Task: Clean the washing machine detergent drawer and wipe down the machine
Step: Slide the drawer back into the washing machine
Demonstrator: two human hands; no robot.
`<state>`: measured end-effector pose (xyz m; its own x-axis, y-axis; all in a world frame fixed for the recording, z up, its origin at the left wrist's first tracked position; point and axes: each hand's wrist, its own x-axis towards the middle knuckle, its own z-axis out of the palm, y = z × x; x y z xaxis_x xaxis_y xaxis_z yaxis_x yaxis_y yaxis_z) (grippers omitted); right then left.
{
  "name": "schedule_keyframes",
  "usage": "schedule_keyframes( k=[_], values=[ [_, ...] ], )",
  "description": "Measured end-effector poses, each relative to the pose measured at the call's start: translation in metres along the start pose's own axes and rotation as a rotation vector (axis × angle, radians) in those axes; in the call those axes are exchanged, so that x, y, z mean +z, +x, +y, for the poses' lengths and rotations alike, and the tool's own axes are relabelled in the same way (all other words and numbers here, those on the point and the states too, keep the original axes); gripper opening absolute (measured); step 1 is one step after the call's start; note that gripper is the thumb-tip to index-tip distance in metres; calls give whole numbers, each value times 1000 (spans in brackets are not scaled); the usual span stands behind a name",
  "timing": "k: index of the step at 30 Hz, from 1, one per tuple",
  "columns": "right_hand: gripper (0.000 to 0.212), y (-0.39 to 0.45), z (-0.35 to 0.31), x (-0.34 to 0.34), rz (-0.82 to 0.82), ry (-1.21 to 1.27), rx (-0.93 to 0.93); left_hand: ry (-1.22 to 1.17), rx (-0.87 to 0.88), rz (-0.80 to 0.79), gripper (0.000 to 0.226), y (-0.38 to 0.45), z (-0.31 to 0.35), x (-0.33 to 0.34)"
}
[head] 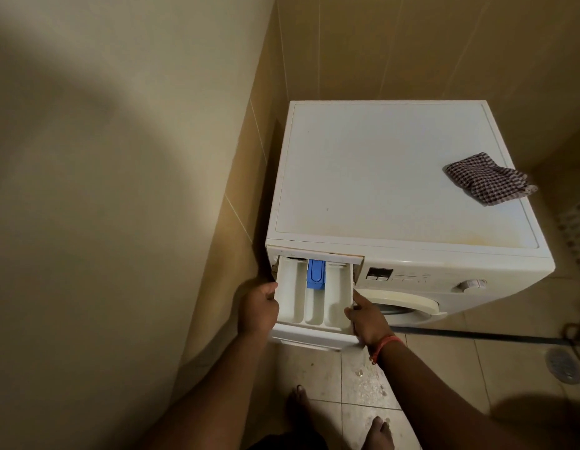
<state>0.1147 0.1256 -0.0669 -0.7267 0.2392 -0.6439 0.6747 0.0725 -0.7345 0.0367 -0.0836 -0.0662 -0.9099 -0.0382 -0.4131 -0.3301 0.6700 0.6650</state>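
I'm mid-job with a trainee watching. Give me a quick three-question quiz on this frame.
1. True or false: the detergent drawer is pulled out of the washing machine.
2. Where does the checked cloth lie? A) on the floor B) on the machine's top, near its right edge C) in the drawer
3. Fill in: the blue insert sits in the drawer's ____ compartment.

Key: 1 true, with the left hand and right hand gripping its sides. 2 B. 3 middle.
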Motion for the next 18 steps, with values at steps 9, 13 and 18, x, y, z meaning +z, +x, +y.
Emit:
schedule_keyframes(
  k=[9, 13, 18],
  values=[
    [44, 24, -10, 0, 25, -49, 65, 304, 198, 60, 27, 5, 19, -7],
    [43, 27, -8, 3, 44, -39, 74, 621, 514, 26, 62, -14, 2, -10],
    [44, 28, -6, 5, 56, -19, 72, 769, 645, -51, 83, -16, -6, -11]
  ],
)
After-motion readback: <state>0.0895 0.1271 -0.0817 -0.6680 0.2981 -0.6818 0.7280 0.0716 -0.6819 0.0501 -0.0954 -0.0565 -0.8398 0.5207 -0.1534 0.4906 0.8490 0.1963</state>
